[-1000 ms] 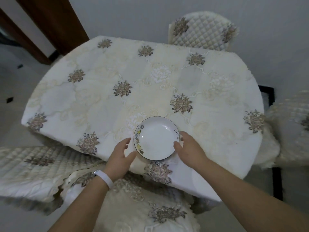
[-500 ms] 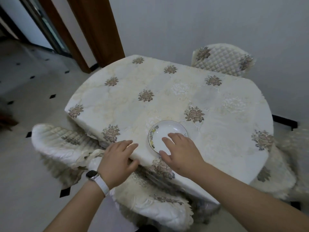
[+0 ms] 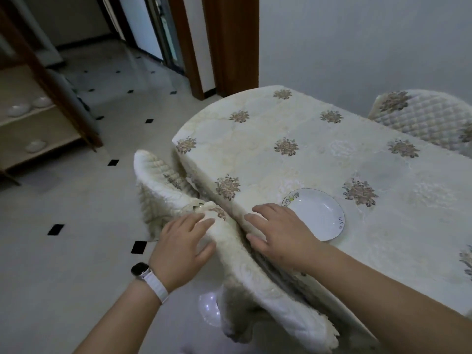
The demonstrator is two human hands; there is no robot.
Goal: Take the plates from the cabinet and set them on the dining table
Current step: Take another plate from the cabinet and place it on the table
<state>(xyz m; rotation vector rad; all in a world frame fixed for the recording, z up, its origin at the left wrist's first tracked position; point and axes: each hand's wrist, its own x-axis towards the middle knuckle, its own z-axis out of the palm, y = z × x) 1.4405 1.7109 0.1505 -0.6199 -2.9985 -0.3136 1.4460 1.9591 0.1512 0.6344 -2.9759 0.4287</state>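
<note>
I count one plate delivered: the white round ceramic plate with a thin dark rim and small printed marks (image 3: 315,216) lies flat on the bench (image 3: 319,154), an oval one covered in a cream floral cloth, near the edge closest to me. Neither hand has a grip on anything. My right hand (image 3: 277,229) is spread open, palm down, over the bench edge just beside the plate, fingers loose. My left hand (image 3: 182,245) is likewise open, hovering above the cream quilted chair cover (image 3: 163,185) tucked against the bench.

More work is left. On the far left I can make out the wooden open-shelved cabinet (image 3: 33,129) with what look like three pale dishes (image 3: 18,109) on its shelves, though they are blurred. I judge the job at an early stage: one down, several to fetch, and the next trip means crossing the tiled floor to that cabinet.
</note>
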